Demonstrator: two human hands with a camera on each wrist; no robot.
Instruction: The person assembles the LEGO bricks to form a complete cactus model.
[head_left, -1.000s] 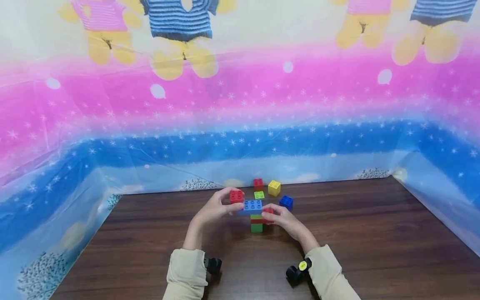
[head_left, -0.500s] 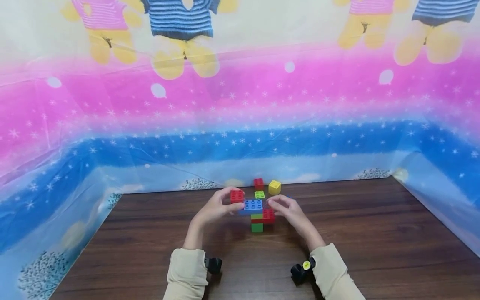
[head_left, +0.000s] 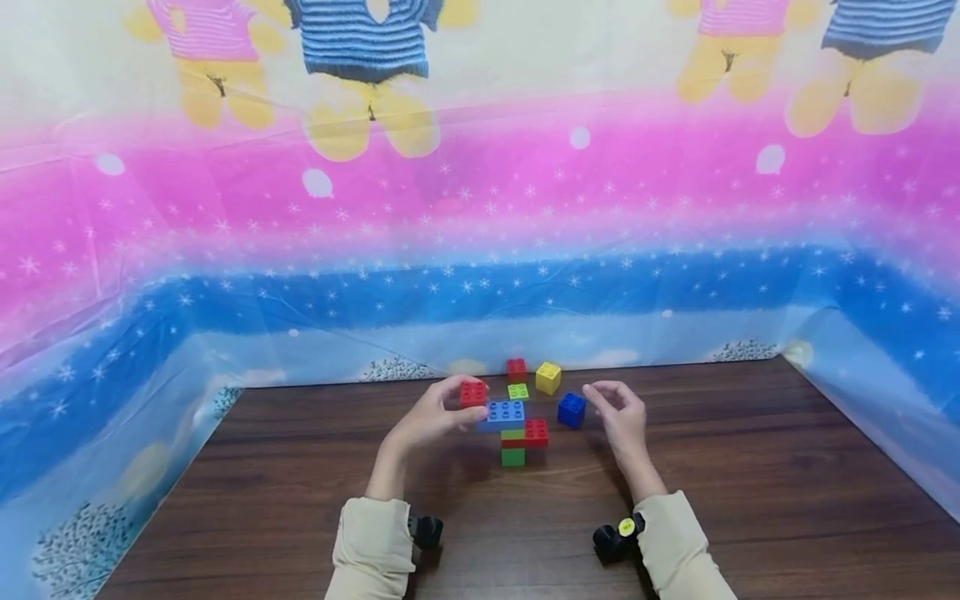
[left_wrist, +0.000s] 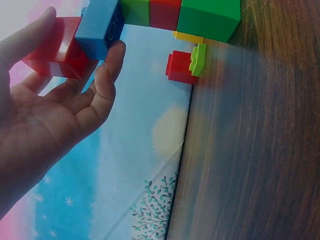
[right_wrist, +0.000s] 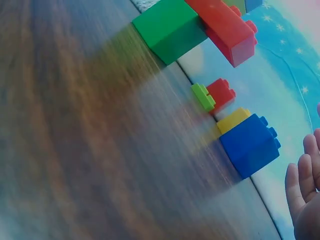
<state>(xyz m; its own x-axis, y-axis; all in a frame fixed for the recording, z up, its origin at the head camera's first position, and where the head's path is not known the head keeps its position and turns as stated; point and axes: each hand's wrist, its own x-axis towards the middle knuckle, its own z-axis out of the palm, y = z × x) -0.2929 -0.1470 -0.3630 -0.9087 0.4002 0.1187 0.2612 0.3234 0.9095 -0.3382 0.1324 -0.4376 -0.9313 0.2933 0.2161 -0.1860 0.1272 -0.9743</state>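
Toy building bricks make up a stack: a green brick (head_left: 513,457) at the bottom, a red brick (head_left: 536,432) jutting right, a light green piece, then a light blue brick (head_left: 506,412) jutting left. At its left end a red brick (left_wrist: 60,47) sits between the thumb and fingers of my left hand (head_left: 431,417), whose fingertips also reach the blue brick's underside. My right hand (head_left: 622,417) holds nothing, fingers extended, just right of a dark blue brick (head_left: 572,410) on the table; in the head view I cannot tell whether its fingertips touch it.
Behind the stack lie a lime flat brick (head_left: 518,391), a red brick (head_left: 516,369) and a yellow brick (head_left: 548,377). A printed cloth (head_left: 480,283) walls the back and sides of the brown wooden table (head_left: 300,500).
My right hand has let go of the red brick on the stack's right side and moved right, past the dark blue brick. My left hand stays in place on the stack.
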